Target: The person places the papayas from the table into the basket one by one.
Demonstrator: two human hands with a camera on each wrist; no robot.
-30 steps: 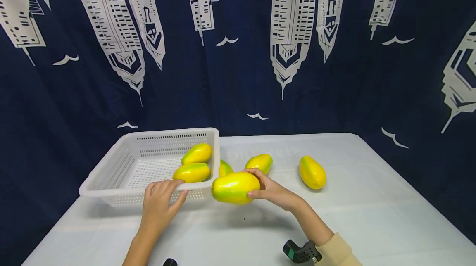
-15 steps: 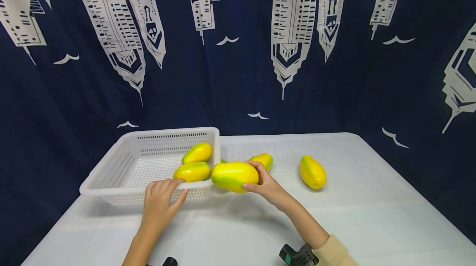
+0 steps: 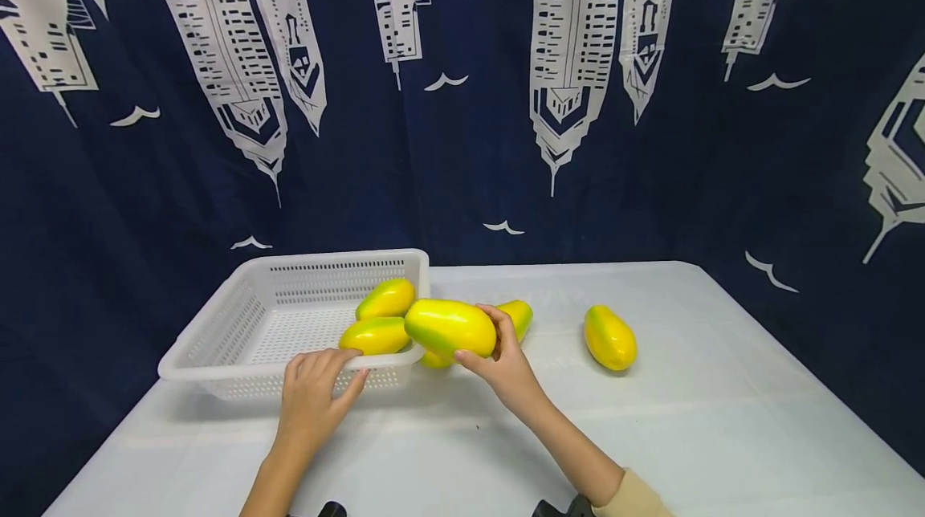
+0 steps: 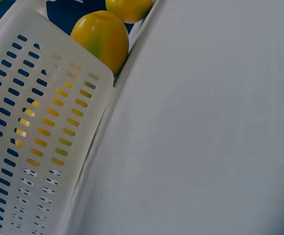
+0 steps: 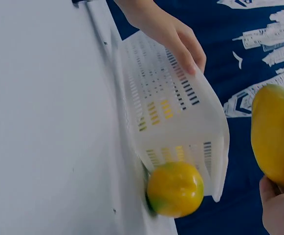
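My right hand (image 3: 509,372) holds a yellow-green papaya (image 3: 450,326) in the air by its right end, with the thumb below. That papaya's left end overlaps the right rim of a white perforated basket (image 3: 238,372). Two papayas, one in front (image 3: 374,335) and one behind (image 3: 386,298), lie inside against the basket's right wall. My left hand (image 3: 311,400) grips the front rim, thumb outside and fingers over the top. Mostly hidden behind the held fruit, another papaya (image 5: 175,190) sits on the table just outside the basket, best seen in the right wrist view.
One papaya (image 3: 519,315) lies farther back, partly covered by my right hand. Another papaya (image 3: 610,338) lies alone on the right of the white table (image 3: 723,388). A dark blue printed curtain (image 3: 462,156) hangs behind the table.
My right hand has raised the papaya and moved it slightly left, up to the basket's right rim. My left hand stays on the front rim.
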